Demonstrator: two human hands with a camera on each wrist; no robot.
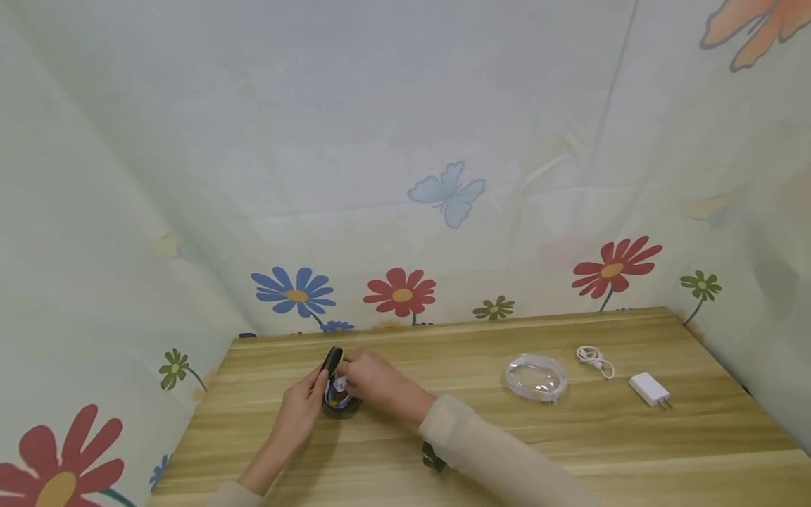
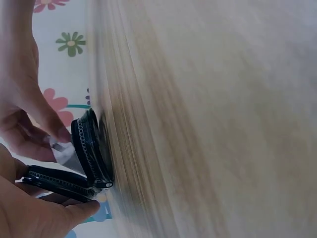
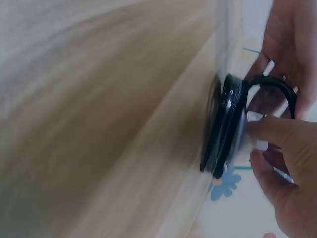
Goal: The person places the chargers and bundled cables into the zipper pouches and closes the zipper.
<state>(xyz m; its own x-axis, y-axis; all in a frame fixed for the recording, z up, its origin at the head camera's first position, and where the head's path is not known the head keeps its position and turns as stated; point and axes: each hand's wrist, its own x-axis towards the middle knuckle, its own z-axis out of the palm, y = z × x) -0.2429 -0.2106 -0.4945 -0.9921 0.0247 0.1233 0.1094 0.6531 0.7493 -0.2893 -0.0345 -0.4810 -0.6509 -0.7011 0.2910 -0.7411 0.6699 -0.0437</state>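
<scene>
A small round zip case (image 1: 342,411) with black edging stands unfolded on the wooden table, its lid tilted up. My left hand (image 1: 299,410) grips that raised lid between thumb and fingers. Over the case's lower half, my right hand (image 1: 375,379) pinches a small white piece (image 3: 261,145), also visible in the left wrist view as a whitish, partly see-through item (image 2: 64,154). Its exact kind cannot be made out. Something pale and coiled lies inside the case, partly covered by the fingers. In the left wrist view, the zipper teeth (image 2: 83,136) run along both halves.
Farther right on the table (image 1: 481,451) lie a clear round case (image 1: 514,384), a bundled white cable (image 1: 591,358) and a white plug charger (image 1: 649,388). A black object (image 1: 432,458) is partly hidden by the right sleeve. A flower-patterned curtain (image 1: 355,232) rises behind.
</scene>
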